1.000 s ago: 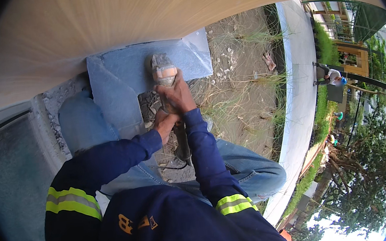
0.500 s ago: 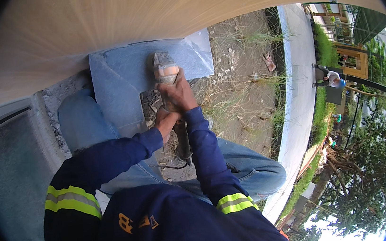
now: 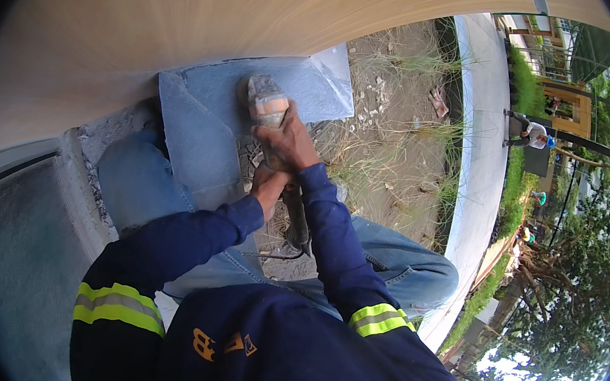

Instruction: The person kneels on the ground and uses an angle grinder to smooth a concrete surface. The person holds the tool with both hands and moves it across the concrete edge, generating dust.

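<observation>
A dusty angle grinder [image 3: 269, 109] with a tan-orange band sits with its head over an L-shaped blue-grey stone slab [image 3: 195, 120]. My right hand [image 3: 291, 143] wraps round the grinder's body just behind the head. Lower down, my left hand [image 3: 270, 185] is closed on the grinder close to my right wrist, its fingers partly hidden. The tool's dark rear end [image 3: 296, 221] points back toward me, with a cord curving beside it. Whether the disc touches the slab is hidden beneath the head.
A tan wall panel [image 3: 188, 23] borders the slab's far edge. My knees flank the work. To the right are rubble, dry grass and soil [image 3: 393, 105], then a pale concrete curb [image 3: 474, 126]. A person in a blue helmet [image 3: 537, 135] is farther off.
The whole view has shifted, so slab, hands and grinder appear slightly farther right. Both hands keep their hold on the grinder, whose head stays over the slab.
</observation>
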Available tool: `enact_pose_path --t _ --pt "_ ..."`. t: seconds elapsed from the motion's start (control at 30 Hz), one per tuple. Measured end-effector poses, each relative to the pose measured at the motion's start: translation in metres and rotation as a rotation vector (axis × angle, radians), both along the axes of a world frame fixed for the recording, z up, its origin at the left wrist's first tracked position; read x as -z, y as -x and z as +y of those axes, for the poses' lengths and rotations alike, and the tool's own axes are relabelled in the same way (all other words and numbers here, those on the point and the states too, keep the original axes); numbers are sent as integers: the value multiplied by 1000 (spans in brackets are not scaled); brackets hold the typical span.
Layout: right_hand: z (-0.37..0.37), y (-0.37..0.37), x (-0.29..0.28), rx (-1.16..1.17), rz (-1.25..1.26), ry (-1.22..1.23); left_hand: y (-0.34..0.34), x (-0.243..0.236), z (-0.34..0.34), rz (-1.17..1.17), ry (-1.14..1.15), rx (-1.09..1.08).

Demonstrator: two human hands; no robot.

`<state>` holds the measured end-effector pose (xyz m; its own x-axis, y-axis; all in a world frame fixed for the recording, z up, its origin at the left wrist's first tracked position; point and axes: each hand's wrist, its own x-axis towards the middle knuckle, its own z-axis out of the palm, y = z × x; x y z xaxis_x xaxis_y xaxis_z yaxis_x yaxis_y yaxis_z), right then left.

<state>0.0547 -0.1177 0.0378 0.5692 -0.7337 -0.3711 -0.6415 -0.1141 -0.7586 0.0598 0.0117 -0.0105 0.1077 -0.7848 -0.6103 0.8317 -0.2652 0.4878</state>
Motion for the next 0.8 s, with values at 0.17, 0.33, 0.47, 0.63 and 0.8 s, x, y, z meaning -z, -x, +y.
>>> enact_pose_path --t 0.17,0.33,0.47,0.63,0.8 --pt "-20 5 -7 128 76 -19 -8 -3 -23 68 -59 106" --pt "23 21 -2 -47 49 55 11 -26 26 18 27 -4" --pt "27 -5 6 -90 -17 4 -6 -22 31 23 -1 -26" --pt "3 -9 1 58 76 15 -17 -15 2 48 21 23" --pt "43 12 -5 -38 20 2 5 -28 44 77 54 -16"
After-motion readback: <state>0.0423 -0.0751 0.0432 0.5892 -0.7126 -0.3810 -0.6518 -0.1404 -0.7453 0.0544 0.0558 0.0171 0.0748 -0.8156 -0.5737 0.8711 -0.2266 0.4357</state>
